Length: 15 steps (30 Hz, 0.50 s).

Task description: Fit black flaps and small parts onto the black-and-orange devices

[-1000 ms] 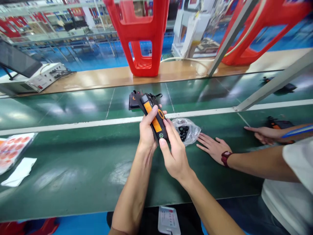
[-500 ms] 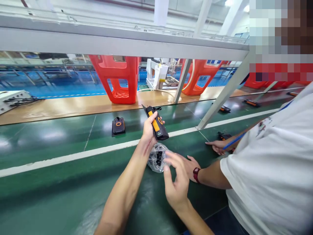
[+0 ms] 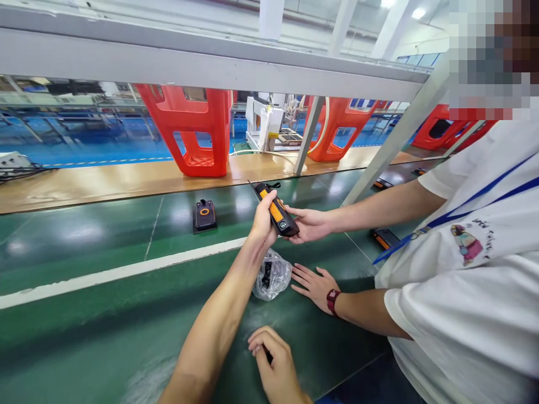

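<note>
My left hand (image 3: 264,220) grips a black-and-orange handheld device (image 3: 278,216) with a compass-like dial at its near end and a dark flap behind. A co-worker's hand (image 3: 310,224) touches the same device from the right. Low in front of me, my right hand (image 3: 275,362) is closed with curled fingers; a dark spot shows between them, but I cannot make out whether it is an object. Between my hands and the co-worker's other hand (image 3: 315,287) lies a clear plastic bag (image 3: 273,278) with small black parts in it, on the green surface.
Another black device with an orange ring (image 3: 204,215) lies flat at left. More devices, one of them (image 3: 384,238) near the co-worker, lie at right. A grey metal frame (image 3: 210,70) crosses above, with a slanted post (image 3: 391,132). Red plastic stools (image 3: 197,126) stand behind.
My right hand has dropped down and towards me, its fingers curling. The co-worker's far hand has reached over to the device in my left hand, which has shifted slightly right.
</note>
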Each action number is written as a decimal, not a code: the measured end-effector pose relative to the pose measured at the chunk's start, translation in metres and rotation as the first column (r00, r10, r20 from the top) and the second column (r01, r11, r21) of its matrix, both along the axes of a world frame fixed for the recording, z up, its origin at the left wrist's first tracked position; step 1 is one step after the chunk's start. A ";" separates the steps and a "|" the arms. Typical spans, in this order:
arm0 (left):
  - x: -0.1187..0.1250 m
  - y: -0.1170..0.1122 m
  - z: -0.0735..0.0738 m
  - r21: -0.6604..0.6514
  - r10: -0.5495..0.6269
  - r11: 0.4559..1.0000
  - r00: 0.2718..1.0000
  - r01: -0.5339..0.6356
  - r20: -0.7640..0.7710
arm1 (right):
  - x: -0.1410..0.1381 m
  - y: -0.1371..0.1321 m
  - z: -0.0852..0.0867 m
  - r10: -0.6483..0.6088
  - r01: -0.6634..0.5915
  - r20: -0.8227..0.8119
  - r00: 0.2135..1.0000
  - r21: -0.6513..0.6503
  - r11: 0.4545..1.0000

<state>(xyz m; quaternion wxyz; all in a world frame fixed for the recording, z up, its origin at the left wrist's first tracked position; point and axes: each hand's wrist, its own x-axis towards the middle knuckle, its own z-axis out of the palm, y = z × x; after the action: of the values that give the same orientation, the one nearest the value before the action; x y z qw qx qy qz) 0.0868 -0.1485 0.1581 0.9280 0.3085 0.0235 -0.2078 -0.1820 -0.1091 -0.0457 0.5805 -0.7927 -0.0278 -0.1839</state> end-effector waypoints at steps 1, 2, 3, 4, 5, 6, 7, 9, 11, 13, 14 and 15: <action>0.001 -0.002 -0.001 -0.012 0.001 1.000 1.000 -0.001 0.011 | 0.000 0.000 -0.002 0.004 -0.003 -0.010 1.000 0.004 1.000; 0.002 -0.004 -0.001 -0.024 0.003 1.000 1.000 -0.003 0.024 | -0.001 -0.001 -0.005 0.008 -0.008 -0.018 1.000 0.008 1.000; 0.002 -0.007 -0.001 -0.036 0.003 0.999 0.999 -0.002 0.038 | -0.001 -0.001 -0.006 0.012 -0.012 -0.024 1.000 0.012 1.000; 0.002 -0.010 -0.002 -0.044 -0.002 0.999 0.999 0.004 0.054 | -0.001 -0.002 -0.008 0.017 -0.017 -0.028 0.999 0.015 1.000; 0.001 -0.012 -0.003 -0.048 -0.018 0.999 0.997 0.022 0.070 | -0.002 -0.002 -0.010 0.022 -0.021 -0.030 0.999 0.019 1.000; 0.000 -0.014 -0.004 -0.050 -0.061 0.997 0.994 0.066 0.090 | -0.002 -0.003 -0.012 0.028 -0.028 -0.032 0.999 0.023 0.999; -0.001 -0.015 -0.006 -0.047 -0.132 0.989 0.984 0.138 0.119 | -0.002 -0.004 -0.014 0.038 -0.037 -0.035 0.999 0.025 0.999; 0.003 -0.010 -0.010 0.008 -0.295 0.954 0.935 0.299 0.197 | -0.002 -0.007 -0.018 0.062 -0.060 -0.050 0.997 0.028 0.998; 0.017 0.007 -0.014 0.266 -0.400 0.907 0.869 0.328 0.291 | -0.002 -0.010 -0.022 0.084 -0.082 -0.070 0.994 0.028 0.996; 0.044 0.036 -0.017 0.613 -0.398 0.782 0.849 0.116 0.348 | -0.003 -0.012 -0.025 0.097 -0.095 -0.083 0.992 0.027 0.995; 0.060 0.054 -0.018 0.725 -0.362 0.689 0.860 -0.014 0.361 | -0.003 -0.012 -0.026 0.100 -0.098 -0.088 0.991 0.027 0.995; 0.078 0.072 -0.019 0.782 -0.310 0.613 0.875 -0.113 0.371 | -0.003 -0.012 -0.026 0.100 -0.098 -0.093 0.991 0.027 0.995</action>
<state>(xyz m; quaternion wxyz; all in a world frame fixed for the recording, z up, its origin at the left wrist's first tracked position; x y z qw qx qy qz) 0.1644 -0.0769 0.1388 0.6618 0.7231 -0.1321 -0.1473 -0.1851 -0.1214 -0.0720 0.5984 -0.7916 -0.0377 -0.1176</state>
